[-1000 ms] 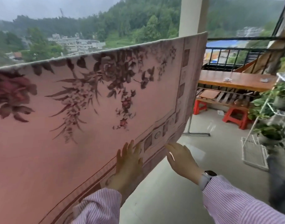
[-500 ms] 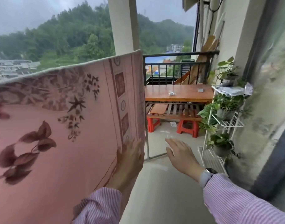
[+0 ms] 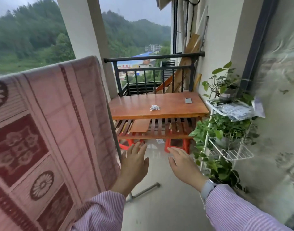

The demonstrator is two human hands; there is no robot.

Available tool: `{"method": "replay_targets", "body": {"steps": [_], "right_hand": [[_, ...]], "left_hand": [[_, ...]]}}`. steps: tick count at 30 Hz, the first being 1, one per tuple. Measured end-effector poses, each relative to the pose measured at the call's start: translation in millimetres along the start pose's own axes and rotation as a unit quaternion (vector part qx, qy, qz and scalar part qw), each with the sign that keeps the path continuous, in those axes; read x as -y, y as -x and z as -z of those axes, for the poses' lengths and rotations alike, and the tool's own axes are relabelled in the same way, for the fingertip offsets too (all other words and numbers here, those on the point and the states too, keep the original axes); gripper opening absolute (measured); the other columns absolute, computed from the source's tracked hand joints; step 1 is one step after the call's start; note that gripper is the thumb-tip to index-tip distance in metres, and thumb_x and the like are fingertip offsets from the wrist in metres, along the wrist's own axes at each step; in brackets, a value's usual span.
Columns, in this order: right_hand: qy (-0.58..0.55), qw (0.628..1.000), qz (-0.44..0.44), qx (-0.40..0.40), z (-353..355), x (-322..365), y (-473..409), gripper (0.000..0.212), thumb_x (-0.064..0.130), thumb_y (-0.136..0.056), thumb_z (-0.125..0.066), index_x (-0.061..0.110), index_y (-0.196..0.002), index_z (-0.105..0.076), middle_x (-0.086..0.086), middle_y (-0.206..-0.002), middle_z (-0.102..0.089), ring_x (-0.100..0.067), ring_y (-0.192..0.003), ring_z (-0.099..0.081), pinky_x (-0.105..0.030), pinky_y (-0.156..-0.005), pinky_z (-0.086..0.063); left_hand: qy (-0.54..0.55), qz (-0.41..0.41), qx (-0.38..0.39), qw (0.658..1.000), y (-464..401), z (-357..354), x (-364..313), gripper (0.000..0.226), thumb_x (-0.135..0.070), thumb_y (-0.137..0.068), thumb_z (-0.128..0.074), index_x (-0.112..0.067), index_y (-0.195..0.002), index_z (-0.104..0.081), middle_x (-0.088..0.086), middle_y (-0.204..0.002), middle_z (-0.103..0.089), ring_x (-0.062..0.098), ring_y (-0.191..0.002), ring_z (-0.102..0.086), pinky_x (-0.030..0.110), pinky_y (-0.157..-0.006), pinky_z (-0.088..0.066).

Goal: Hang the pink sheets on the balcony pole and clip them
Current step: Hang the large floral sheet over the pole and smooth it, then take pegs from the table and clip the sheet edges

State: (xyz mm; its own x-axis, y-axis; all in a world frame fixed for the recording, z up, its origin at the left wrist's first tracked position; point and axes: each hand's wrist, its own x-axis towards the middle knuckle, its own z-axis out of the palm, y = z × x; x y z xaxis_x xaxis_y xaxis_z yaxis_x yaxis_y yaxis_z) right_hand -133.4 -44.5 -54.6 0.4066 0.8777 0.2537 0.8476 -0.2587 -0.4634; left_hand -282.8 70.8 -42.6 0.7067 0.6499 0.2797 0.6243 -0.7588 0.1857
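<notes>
The pink sheet (image 3: 48,127) with dark red patterned border hangs over a pole on the left, its right edge falling straight down. The pole itself is hidden under the cloth. My left hand (image 3: 134,162) is just past the sheet's right edge, fingers spread, holding nothing. My right hand (image 3: 182,165) is out in front, palm down, fingers straight, also holding nothing. A small heap of pale clips (image 3: 154,107) lies on the wooden table (image 3: 136,109) ahead, beyond both hands.
A phone (image 3: 188,100) lies on the table's far right. Red stools (image 3: 176,144) stand under the table. A white wire plant rack (image 3: 232,152) with potted plants lines the right wall. The drying rack's metal foot (image 3: 146,191) crosses the floor. A black railing (image 3: 153,57) closes the balcony end.
The view has swung right along the sheet to its end. My left hand has come off the sheet's face and now is beside its edge. Both hands point toward the table.
</notes>
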Motion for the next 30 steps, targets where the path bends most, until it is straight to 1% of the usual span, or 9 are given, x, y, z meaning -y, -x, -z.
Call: {"method": "replay_targets", "body": {"steps": [2, 5, 10, 14, 19, 22, 24, 27, 30], "right_hand": [[-0.017, 1.0, -0.01, 0.006, -2, -39, -50, 0.041, 0.023, -0.097, -0.031, 0.016, -0.136, -0.035, -0.001, -0.141, -0.04, -0.016, -0.131, -0.031, -0.031, -0.107, -0.025], [-0.032, 0.999, -0.022, 0.028, -9, -97, -119, 0.04, 0.02, -0.096, -0.031, 0.016, -0.136, -0.036, -0.001, -0.14, -0.041, -0.016, -0.13, -0.033, -0.027, -0.106, -0.024], [-0.033, 0.995, -0.042, 0.084, -28, -162, -227, 0.041, 0.016, -0.094, -0.034, 0.013, -0.135, -0.036, -0.005, -0.138, -0.043, -0.02, -0.128, -0.036, -0.029, -0.105, -0.027], [-0.043, 0.993, -0.029, 0.11, -52, -193, -314, 0.04, 0.014, -0.094, -0.035, 0.01, -0.134, -0.039, -0.007, -0.138, -0.043, -0.021, -0.128, -0.037, -0.029, -0.105, -0.027], [-0.049, 0.99, -0.038, 0.125, -100, -235, -425, 0.039, 0.015, -0.094, -0.037, 0.011, -0.132, -0.042, -0.005, -0.138, -0.045, -0.019, -0.128, -0.038, -0.028, -0.105, -0.028], [-0.042, 0.986, -0.053, 0.153, -125, -257, -499, 0.039, 0.017, -0.095, -0.036, 0.013, -0.133, -0.041, -0.004, -0.138, -0.044, -0.019, -0.128, -0.038, -0.028, -0.105, -0.028], [-0.025, 0.983, -0.06, 0.17, -136, -269, -548, 0.039, 0.018, -0.095, -0.036, 0.014, -0.133, -0.041, -0.004, -0.136, -0.045, -0.02, -0.126, -0.039, -0.031, -0.104, -0.031], [0.004, 0.986, -0.042, 0.163, -154, -287, -614, 0.035, 0.018, -0.094, -0.039, 0.014, -0.127, -0.046, -0.005, -0.13, -0.051, -0.023, -0.12, -0.043, -0.035, -0.1, -0.037], [0.051, 0.985, -0.008, 0.165, -177, -303, -667, 0.034, 0.021, -0.094, -0.039, 0.015, -0.126, -0.048, -0.004, -0.129, -0.049, -0.023, -0.12, -0.041, -0.037, -0.098, -0.037]], "left_hand": [[0.013, 0.021, -0.001, 1.0, -58, -24, -4, 0.052, -0.032, -0.092, -0.042, -0.023, -0.14, -0.023, 0.003, -0.15, -0.024, 0.023, -0.138, -0.018, 0.043, -0.111, -0.022], [0.047, 0.049, -0.002, 0.998, -138, -57, -14, 0.05, -0.03, -0.091, -0.043, -0.022, -0.138, -0.028, 0.003, -0.146, -0.032, 0.024, -0.133, -0.027, 0.038, -0.107, -0.025], [0.073, 0.075, 0.021, 0.994, -242, -105, -6, 0.048, -0.028, -0.089, -0.047, -0.02, -0.135, -0.034, 0.004, -0.142, -0.037, 0.023, -0.131, -0.031, 0.04, -0.105, -0.03], [0.074, 0.113, 0.028, 0.99, -312, -146, 29, 0.048, -0.028, -0.089, -0.047, -0.017, -0.135, -0.036, 0.005, -0.141, -0.039, 0.023, -0.13, -0.034, 0.042, -0.103, -0.035], [0.078, 0.132, 0.039, 0.987, -420, -206, 78, 0.047, -0.026, -0.088, -0.048, -0.016, -0.133, -0.039, 0.007, -0.137, -0.044, 0.024, -0.127, -0.037, 0.037, -0.104, -0.032], [0.103, 0.147, 0.074, 0.981, -483, -242, 105, 0.048, -0.027, -0.09, -0.046, -0.016, -0.135, -0.034, 0.006, -0.141, -0.039, 0.024, -0.13, -0.033, 0.037, -0.107, -0.03], [0.103, 0.154, 0.092, 0.978, -524, -263, 122, 0.049, -0.027, -0.091, -0.045, -0.016, -0.137, -0.032, 0.005, -0.142, -0.037, 0.023, -0.131, -0.032, 0.037, -0.107, -0.03], [0.1, 0.163, 0.118, 0.974, -576, -288, 145, 0.049, -0.027, -0.09, -0.045, -0.016, -0.136, -0.032, 0.006, -0.141, -0.037, 0.023, -0.13, -0.033, 0.038, -0.106, -0.031], [0.12, 0.198, 0.161, 0.96, -612, -317, 159, 0.049, -0.026, -0.09, -0.044, -0.016, -0.137, -0.031, 0.006, -0.143, -0.035, 0.025, -0.13, -0.031, 0.04, -0.105, -0.032]]}}
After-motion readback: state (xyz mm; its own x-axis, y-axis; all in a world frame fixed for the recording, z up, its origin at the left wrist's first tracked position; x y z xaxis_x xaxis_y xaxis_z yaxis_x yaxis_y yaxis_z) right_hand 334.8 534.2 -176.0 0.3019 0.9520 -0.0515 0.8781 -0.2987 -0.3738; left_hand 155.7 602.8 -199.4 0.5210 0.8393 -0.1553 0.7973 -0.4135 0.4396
